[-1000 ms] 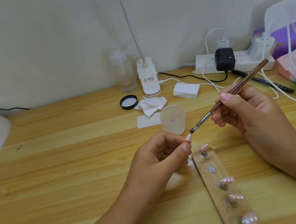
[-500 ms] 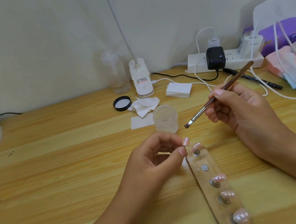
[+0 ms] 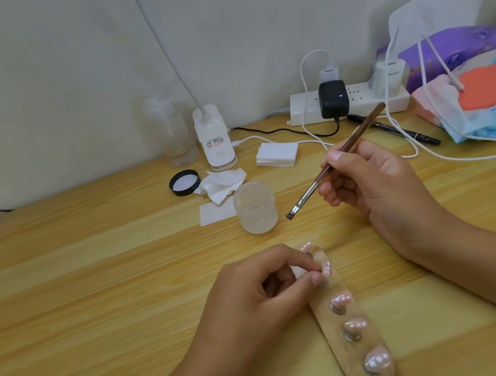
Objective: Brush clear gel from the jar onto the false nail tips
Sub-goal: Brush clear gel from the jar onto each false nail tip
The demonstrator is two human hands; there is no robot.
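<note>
While the jar [image 3: 255, 208] holds seemingly clear gel, right hand [image 3: 371, 181] fingers [image 3: 337, 192] grip the brush [image 3: 357, 135], left hand [image 3: 261, 296] fingers [image 3: 294, 259] pinch a nail tip [image 3: 326, 267].

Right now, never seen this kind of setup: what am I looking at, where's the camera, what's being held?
There is no machine here. These are a person's two bare hands, filmed by one wide-angle camera worn on the head, looking forward and down, so there is only one view.

The right hand holds a thin brush like a pen, with its bristles in the air beside an open jar of clear gel. The left hand pinches a pink nail tip at a long strip that carries more tips on studs. I cannot tell whether the pinched tip is seated.

Everything rests on a wooden table. Behind the jar lie a black lid, crumpled wipes and a stack of pads. A power strip with chargers sits by the wall.
</note>
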